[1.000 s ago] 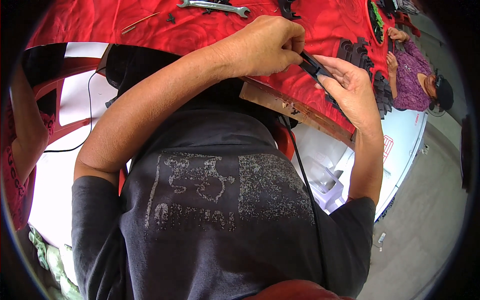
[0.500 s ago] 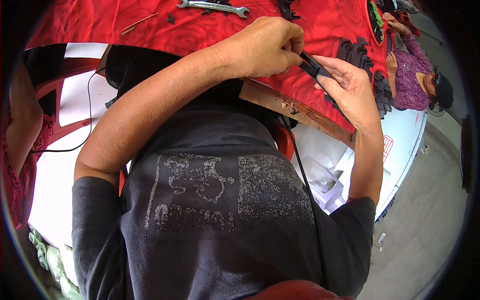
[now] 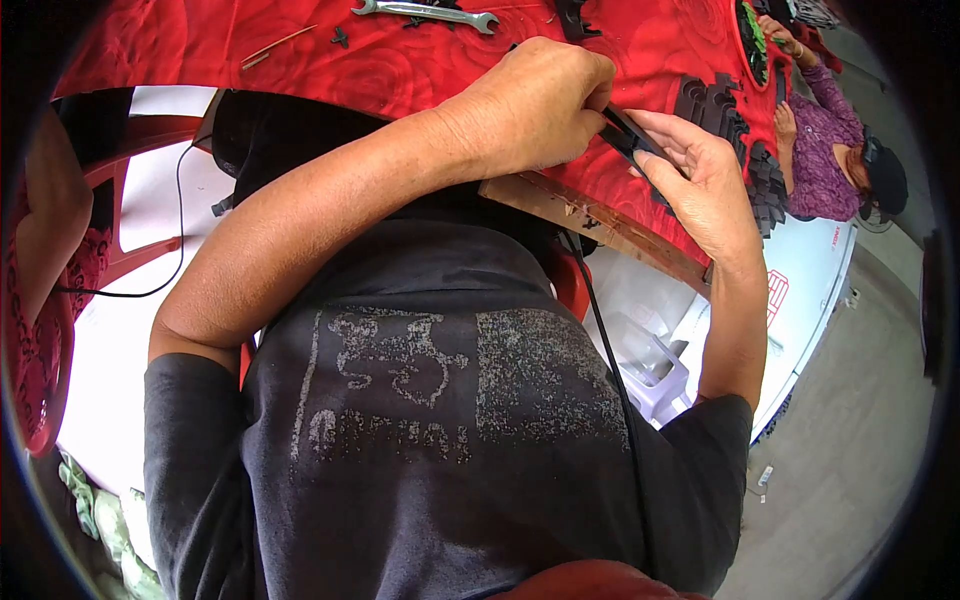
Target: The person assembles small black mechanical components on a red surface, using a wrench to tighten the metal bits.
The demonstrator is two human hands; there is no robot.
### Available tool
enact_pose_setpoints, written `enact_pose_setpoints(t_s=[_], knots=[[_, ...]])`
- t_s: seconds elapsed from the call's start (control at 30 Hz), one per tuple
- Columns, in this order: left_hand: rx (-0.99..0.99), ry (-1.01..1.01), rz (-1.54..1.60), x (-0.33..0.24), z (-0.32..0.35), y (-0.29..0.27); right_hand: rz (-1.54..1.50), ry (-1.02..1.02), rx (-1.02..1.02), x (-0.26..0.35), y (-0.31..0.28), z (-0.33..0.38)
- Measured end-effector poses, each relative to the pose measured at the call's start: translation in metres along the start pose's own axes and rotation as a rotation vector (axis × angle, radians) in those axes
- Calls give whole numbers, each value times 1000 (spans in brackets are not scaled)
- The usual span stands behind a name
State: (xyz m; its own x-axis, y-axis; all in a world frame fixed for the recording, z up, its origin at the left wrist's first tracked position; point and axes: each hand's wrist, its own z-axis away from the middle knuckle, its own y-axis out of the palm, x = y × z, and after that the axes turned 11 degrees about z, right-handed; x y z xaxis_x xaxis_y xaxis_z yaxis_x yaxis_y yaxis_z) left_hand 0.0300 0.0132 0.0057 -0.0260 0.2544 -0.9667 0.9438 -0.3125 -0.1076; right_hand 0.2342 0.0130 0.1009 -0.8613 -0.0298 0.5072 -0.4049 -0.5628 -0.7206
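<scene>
A long, narrow black plastic piece (image 3: 622,135) slants above the near edge of the red-covered table. My right hand (image 3: 700,175) is closed around its lower end, thumb lying along the top and fingers underneath. At the upper end, my left hand (image 3: 545,105) is closed in a pinch, with its bent fingers against the piece. What the left fingertips hold is hidden behind the hand; a small dark tip (image 3: 513,47) shows just past the knuckles. To the right of both hands, several black ridged plastic parts (image 3: 712,108) lie in a pile, with more black parts (image 3: 766,190) nearer the table's edge.
An open-ended wrench (image 3: 430,14) lies at the far side of the red cloth (image 3: 400,60), left of it thin brown sticks (image 3: 278,46) and a small black part (image 3: 340,37). A co-worker in a purple top (image 3: 825,150) works at the right. A black cable (image 3: 610,350) hangs down my front.
My left hand has shifted slightly right and down, turning a little at the wrist, and a dark tip now shows behind it. The right hand and black piece stay almost still.
</scene>
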Motion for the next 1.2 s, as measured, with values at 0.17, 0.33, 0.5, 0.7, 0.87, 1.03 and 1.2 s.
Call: enact_pose_setpoints(t_s=[0.17, 0.33, 0.5, 0.7, 0.87, 1.03, 1.2], knots=[[-19, 12, -34, -3, 1, 5, 33, -48, -91, 1, 5, 0], [-42, -8, -67, -5, 1, 7, 35, -28, -115, 1, 8, 0], [-51, -7, -82, -4, 0, 9, 65, -25, -143, -1, 8, -2], [-58, 8, -83, -5, -2, 10, 57, -54, -135, -3, 6, -1], [-74, 28, -86, -2, -1, 7, 53, -40, -127, -5, 8, -4], [-68, -3, -74, -3, -2, 8, 34, -42, -146, -7, 9, -5], [-113, -9, -60, 0, 0, 6, -59, 41, -120, -5, 7, -6]])
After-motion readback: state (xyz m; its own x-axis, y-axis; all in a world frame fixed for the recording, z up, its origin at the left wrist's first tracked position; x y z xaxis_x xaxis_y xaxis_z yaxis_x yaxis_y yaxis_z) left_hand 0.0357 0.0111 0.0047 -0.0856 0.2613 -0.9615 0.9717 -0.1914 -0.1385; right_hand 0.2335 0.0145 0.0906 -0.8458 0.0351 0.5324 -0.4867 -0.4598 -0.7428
